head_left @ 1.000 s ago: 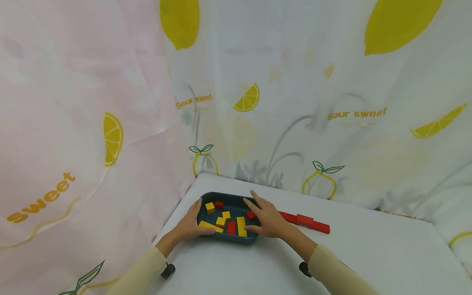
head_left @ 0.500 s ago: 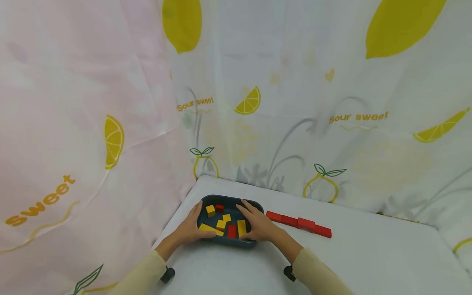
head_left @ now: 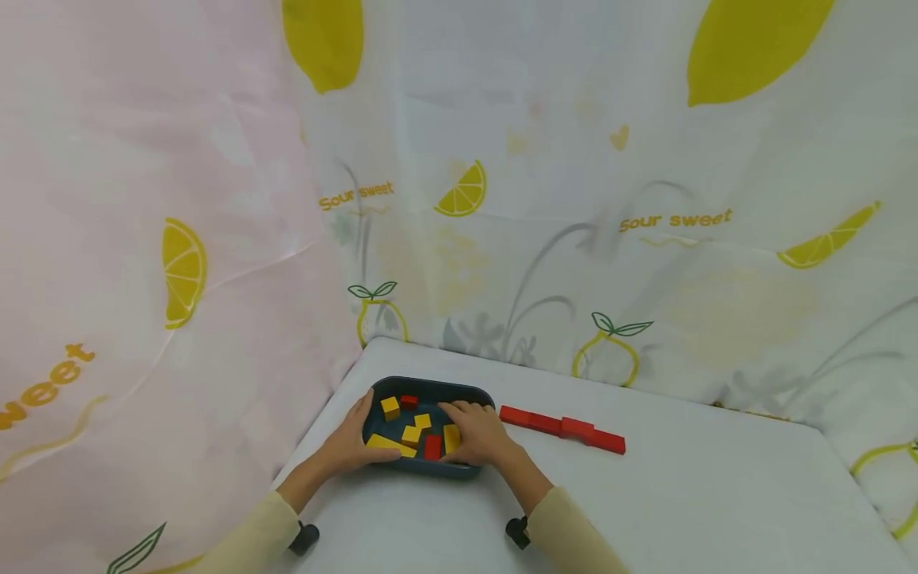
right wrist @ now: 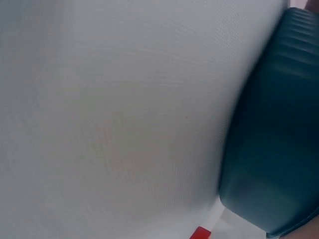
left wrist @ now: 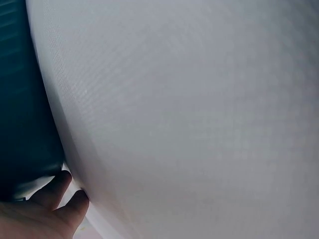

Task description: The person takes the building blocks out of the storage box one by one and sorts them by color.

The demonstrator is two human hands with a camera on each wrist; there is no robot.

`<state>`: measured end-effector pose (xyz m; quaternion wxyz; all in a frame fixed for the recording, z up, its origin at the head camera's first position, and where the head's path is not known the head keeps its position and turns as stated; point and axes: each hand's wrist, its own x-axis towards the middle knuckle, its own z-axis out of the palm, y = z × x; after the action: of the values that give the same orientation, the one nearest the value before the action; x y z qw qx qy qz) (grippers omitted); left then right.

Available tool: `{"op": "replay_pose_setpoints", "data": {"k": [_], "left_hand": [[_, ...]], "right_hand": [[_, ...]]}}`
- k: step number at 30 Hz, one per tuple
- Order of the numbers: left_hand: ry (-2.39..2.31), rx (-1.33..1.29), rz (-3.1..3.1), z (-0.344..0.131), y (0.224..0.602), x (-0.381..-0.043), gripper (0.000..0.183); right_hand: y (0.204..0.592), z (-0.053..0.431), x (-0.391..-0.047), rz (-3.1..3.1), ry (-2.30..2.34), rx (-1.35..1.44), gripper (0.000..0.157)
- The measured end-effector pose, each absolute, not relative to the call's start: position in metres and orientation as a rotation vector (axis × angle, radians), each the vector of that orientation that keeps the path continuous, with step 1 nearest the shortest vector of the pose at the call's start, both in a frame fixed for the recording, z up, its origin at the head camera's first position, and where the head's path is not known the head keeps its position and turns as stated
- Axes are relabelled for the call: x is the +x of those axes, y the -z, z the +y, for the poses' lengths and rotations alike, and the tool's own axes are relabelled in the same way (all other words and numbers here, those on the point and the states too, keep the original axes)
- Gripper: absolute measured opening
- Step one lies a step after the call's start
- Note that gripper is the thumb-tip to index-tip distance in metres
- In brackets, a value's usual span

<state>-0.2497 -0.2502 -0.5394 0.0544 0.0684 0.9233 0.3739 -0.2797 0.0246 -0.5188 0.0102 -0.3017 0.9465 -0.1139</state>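
One left hand (head_left: 350, 443), its fingers spread wide, touches the left end of a dark tray (head_left: 437, 469) on a white table (head_left: 688, 494); the right hand (head_left: 479, 436) curves over a yellow block (head_left: 450, 438), grip unclear.

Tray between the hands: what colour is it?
Dark teal; the tray shows best in the right wrist view.

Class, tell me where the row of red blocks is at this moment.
In the head view, the row of red blocks lies on the white table, just to the right of the dark blue tray and the person's right hand.
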Motion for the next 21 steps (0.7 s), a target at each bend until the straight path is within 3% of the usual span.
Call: {"op": "replay_pose_setpoints", "data": {"k": [13,21], "left_hand": [[-1.106,0.260,2.821,-0.247,0.538,-0.257,0.127],[-1.114,0.224,2.816,-0.253,0.540,-0.252,0.129]], "right_hand": [[0.516,0.008,-0.284,2.906,0.150,-0.971,0.069],[0.518,-0.003,-0.280,2.887,0.232,-0.969,0.070]]}}
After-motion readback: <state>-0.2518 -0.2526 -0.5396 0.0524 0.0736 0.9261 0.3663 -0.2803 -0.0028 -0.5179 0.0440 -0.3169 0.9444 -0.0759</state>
